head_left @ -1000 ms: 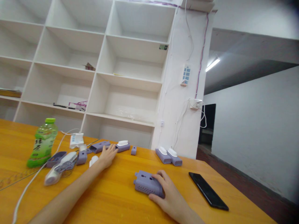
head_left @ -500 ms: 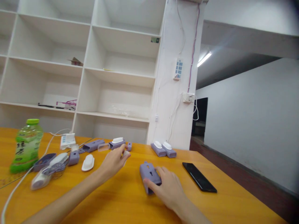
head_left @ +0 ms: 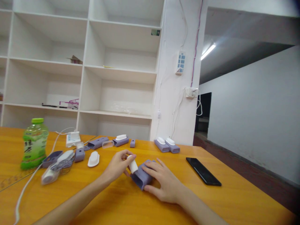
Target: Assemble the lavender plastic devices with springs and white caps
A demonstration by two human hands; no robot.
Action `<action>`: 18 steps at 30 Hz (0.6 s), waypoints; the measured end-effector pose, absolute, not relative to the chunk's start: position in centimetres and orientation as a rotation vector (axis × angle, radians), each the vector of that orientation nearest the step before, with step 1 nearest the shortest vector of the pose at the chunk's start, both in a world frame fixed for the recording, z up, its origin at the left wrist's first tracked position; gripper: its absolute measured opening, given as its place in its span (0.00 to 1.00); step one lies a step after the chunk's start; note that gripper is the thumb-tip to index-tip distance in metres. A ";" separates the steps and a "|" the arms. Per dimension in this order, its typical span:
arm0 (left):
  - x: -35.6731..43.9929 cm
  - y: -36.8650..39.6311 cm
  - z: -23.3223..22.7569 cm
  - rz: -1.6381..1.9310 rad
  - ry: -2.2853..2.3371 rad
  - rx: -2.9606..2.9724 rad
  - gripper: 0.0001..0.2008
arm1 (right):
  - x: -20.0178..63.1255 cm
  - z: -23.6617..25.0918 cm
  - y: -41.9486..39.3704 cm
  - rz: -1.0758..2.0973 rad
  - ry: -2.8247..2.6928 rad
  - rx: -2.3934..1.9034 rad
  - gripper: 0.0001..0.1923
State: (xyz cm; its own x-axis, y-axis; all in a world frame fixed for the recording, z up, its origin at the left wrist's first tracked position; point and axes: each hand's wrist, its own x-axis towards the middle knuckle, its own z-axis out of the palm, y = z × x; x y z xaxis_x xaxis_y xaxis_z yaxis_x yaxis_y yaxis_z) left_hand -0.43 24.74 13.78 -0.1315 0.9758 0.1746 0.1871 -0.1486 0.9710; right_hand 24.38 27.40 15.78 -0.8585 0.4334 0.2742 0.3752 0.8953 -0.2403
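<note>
Between thumb and fingers, my left hand (head_left: 120, 165) holds a small white plastic piece (head_left: 133, 165). The piece is at the left side of a purple plastic housing (head_left: 141, 178), close against it; whether it is seated cannot be seen. The housing lies on the table, its hollow open end toward me. My right hand (head_left: 162, 181) grips the housing from the right, fingers over its top and thumb near the open end. Left of my hands lies a white oval part (head_left: 93, 159), raised in the middle.
Two purple housings (head_left: 166, 147) with white parts on top stand at the back. More purple pieces (head_left: 97, 142), a bagged white device (head_left: 56, 167), a cable (head_left: 30, 175) and a green bottle (head_left: 35, 145) occupy the left. A black phone (head_left: 203, 171) lies right.
My left hand has come toward me and right, bringing the white piece to the housing. The housing has been turned, so its hollow end now faces me. The view has shifted slightly.
</note>
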 end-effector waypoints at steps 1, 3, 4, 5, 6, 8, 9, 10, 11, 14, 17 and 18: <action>-0.5 24.8 13.8 1.367 1.384 1.394 0.24 | 23.9 15.7 27.2 0.196 -2.698 -0.663 0.30; -0.4 24.9 13.5 1.396 1.395 1.358 0.25 | 23.3 15.6 27.0 0.061 -2.618 -0.790 0.24; -0.2 24.9 13.3 1.410 1.386 1.312 0.26 | 23.1 15.5 26.9 0.000 -2.589 -0.836 0.23; 0.1 25.0 13.0 1.417 1.369 1.257 0.27 | 23.0 15.5 26.9 -0.048 -2.572 -0.863 0.23; 0.3 25.0 12.6 1.418 1.347 1.200 0.28 | 23.1 15.4 27.0 -0.077 -2.565 -0.871 0.24; 0.8 25.2 11.9 1.411 1.307 1.113 0.29 | 23.6 15.2 27.3 -0.058 -2.561 -0.859 0.27; 1.0 25.3 11.6 1.403 1.296 1.093 0.29 | 23.9 15.1 27.5 -0.013 -2.552 -0.853 0.28; 1.1 25.4 11.3 1.392 1.288 1.081 0.28 | 24.1 14.9 27.7 0.050 -2.539 -0.851 0.30; 1.1 25.4 11.1 1.381 1.277 1.065 0.28 | 24.4 14.7 28.0 0.127 -2.523 -0.855 0.32; 1.0 25.3 10.8 1.348 1.243 1.029 0.28 | 24.7 14.1 28.7 0.337 -2.490 -0.883 0.35; 1.0 25.1 10.6 1.332 1.210 1.010 0.28 | 24.6 13.9 29.1 0.382 -2.489 -0.898 0.38; 1.1 25.1 10.5 1.331 1.204 1.005 0.28 | 24.5 13.9 29.1 0.367 -2.492 -0.894 0.38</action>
